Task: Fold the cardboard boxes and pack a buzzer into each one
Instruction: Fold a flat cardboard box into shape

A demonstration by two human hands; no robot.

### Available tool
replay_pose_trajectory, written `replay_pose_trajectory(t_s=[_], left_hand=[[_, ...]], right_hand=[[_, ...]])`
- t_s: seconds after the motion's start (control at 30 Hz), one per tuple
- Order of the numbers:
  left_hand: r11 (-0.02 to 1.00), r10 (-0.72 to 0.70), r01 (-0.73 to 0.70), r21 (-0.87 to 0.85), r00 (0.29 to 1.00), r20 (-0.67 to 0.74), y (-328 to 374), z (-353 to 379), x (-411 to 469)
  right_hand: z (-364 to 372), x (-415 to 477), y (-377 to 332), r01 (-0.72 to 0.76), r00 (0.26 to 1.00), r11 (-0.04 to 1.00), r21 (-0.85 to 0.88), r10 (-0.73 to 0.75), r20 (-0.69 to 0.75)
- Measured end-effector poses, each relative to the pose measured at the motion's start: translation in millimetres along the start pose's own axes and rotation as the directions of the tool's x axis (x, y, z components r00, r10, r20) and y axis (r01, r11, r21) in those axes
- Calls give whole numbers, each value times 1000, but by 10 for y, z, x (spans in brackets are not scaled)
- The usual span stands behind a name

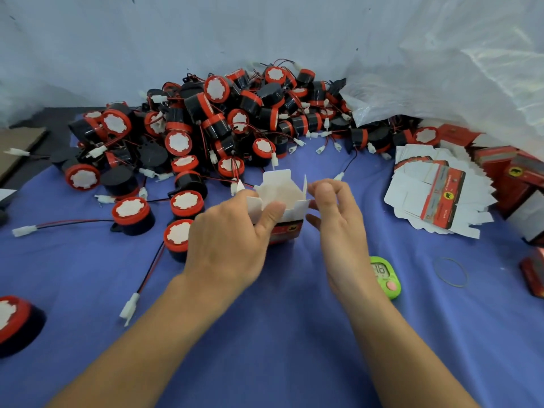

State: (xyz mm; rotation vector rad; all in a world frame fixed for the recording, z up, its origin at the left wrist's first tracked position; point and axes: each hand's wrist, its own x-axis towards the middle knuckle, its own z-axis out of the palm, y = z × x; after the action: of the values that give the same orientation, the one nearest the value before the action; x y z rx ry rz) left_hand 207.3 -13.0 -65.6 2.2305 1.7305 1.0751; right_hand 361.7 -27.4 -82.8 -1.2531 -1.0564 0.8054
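- left hand (232, 242) grips box (282, 198): erected, top flaps open, no buzzer inside yet.
- right hand (338, 225) at side flap; grasp unclear.
- buzzer pile (217, 119) and flat blanks (438, 195) remain.

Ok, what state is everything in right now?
cardboard box, erected, top flaps open, no buzzer visible inside.
left hand, grips the box's left side.
right hand, fingers loose beside the box's right flap, holding nothing.
buzzers, loose in a heap, unpacked.
flat box blanks, unfolded, fanned in a stack.
green timer, display on, partly behind the right wrist.
rubber band, lying flat, loose.
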Motion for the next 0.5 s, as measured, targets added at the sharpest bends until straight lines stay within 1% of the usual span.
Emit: replay_pose_trajectory(t_s=[0.1, 0.17, 0.27, 0.33, 0.4, 0.43, 0.5], left_hand=[[1000, -9, 8, 11, 1000, 21, 8, 16, -28], [999, -44, 45, -8, 998, 34, -47, 12, 1], [997, -72, 71, 13, 997, 32, -87, 26, 20], [996, -75, 73, 43, 996, 47, -87, 42, 25], [996, -78, 74, 47, 994, 80, -95, 38, 25], [996, -71, 65, 59, 993, 93, -103, 25, 32], [993, -46, 35, 110, 995, 91, -128, -7, 68]], right_hand=[[-11, -19, -26, 69, 988, 996, 51, -76, 132], [-30, -13, -42, 83, 978, 992, 93, -99, 183], [-48, -20, -41, 63, 966, 997, 50, -74, 249], [-57, -5, 23, 98, 967, 991, -90, -73, 245], [-55, 23, 63, 161, 972, 940, -300, -98, 215], [-53, 33, 73, 188, 973, 908, -374, -118, 200], [-43, 36, 81, 229, 972, 860, -456, -172, 163]])
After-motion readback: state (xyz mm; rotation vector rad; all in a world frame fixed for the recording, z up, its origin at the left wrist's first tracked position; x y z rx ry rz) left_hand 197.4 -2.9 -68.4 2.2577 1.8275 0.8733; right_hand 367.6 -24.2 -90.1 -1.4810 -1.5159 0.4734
